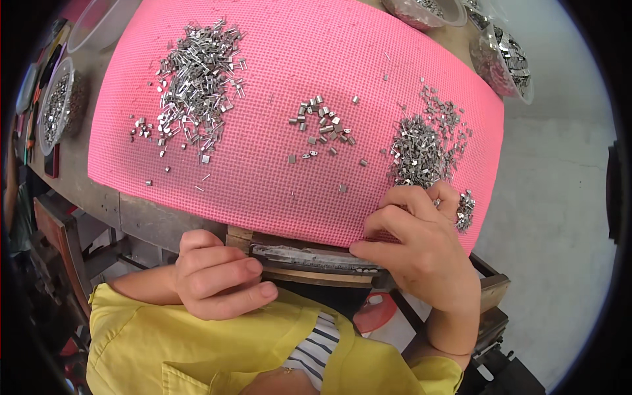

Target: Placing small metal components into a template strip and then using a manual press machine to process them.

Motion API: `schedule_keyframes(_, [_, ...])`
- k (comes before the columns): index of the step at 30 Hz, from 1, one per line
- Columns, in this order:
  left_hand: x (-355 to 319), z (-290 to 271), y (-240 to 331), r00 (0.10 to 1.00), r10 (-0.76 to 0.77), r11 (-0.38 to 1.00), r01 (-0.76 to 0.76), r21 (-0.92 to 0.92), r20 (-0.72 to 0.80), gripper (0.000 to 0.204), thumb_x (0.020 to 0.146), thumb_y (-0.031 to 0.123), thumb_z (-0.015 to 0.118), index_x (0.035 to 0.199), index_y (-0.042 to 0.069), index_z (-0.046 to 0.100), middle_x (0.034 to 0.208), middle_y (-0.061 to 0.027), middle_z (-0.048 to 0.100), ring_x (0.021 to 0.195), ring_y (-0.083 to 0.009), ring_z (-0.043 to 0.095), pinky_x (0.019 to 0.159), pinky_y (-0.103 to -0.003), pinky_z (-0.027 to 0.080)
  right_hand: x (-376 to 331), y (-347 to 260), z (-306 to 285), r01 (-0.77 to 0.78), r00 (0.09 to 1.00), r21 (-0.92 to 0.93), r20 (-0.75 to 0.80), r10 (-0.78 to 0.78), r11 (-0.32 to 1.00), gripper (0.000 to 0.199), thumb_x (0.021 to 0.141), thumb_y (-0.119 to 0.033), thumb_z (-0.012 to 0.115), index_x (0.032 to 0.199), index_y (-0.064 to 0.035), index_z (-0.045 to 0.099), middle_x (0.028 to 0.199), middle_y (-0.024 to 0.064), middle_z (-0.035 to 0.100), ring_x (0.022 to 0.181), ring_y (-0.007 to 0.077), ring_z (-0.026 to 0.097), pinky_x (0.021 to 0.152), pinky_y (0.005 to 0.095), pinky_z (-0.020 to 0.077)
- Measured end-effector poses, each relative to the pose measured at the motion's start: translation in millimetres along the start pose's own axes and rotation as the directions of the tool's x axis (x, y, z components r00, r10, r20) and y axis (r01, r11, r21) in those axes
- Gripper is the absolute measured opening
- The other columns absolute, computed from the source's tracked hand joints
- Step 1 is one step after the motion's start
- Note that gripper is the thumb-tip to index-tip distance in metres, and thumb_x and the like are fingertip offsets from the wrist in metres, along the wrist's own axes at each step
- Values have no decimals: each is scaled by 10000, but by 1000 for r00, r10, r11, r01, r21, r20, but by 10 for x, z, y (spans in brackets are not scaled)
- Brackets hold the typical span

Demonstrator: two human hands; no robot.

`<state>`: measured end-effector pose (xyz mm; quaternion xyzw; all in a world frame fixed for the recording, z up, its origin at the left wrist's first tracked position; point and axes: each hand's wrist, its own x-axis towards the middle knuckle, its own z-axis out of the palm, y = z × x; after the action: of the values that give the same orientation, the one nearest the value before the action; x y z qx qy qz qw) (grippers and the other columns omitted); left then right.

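My right hand [424, 243] bends over the near end of a heap of small silver metal pieces [421, 155] on the pink textured mat [263, 178]. Its fingers are bent but apart, with the thumb at the mat's front edge; the fingertips are partly hidden. My left hand [220, 276] is loosely curled in front of the mat; its palm is hidden, so whatever it may hold does not show. Between the hands runs a narrow grey strip on a wooden bar [309, 260], with a few tiny pieces at its right end.
A larger heap of metal pieces with prongs [201, 82] lies on the mat's left, and a scattered group of small blocks [322, 125] in the middle. Plastic bowls of parts stand at the left [59, 105] and far right [503, 62]. Tools [49, 66] lie left.
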<state>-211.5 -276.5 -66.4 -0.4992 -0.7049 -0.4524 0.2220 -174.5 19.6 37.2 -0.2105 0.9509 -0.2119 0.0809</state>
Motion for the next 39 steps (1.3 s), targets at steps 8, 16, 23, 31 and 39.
schedule_keyframes(8, [-18,-7,9,1000,17,999,-17,47,4,326,845,92,761,1141,230,758,1073,0,644,862,-165,563,700,-320,405,103,-53,-108,122,973,-161,213,-86,979,103,722,-129,695,823,-150,689,873,-38,604,990,205,590,904,455,309])
schedule_keyframes(16, [6,18,20,999,9,999,-7,38,-36,342,810,16,726,1101,194,755,1060,-31,644,823,-178,578,671,-324,412,-248,-78,8,-35,982,-209,-187,-4,977,168,740,-122,713,905,-135,686,888,-19,614,935,209,615,870,432,299])
schedule_keyframes(23, [-9,20,3,999,11,1000,-11,0,-53,436,782,-42,677,1181,134,673,1103,-101,643,833,-230,606,686,-362,434,-451,-421,355,-169,907,2,-391,156,986,253,774,-55,711,1021,-106,689,969,27,641,914,232,625,857,421,298])
schedule_keyframes(31, [-44,14,2,991,-91,991,80,-108,-101,587,801,-92,638,1341,65,470,1138,-189,654,864,-267,621,752,-421,462,-433,-564,563,-231,863,65,-447,235,971,219,816,3,725,1017,-59,665,990,60,643,909,259,614,856,396,368])
schedule_keyframes(39, [-56,21,-15,988,-97,989,81,-122,-125,607,792,-109,622,1351,60,454,1141,-197,654,894,-267,619,773,-412,463,-378,-608,532,-239,879,-1,-425,216,971,192,812,-1,737,988,-39,670,987,75,648,897,272,621,841,408,427])
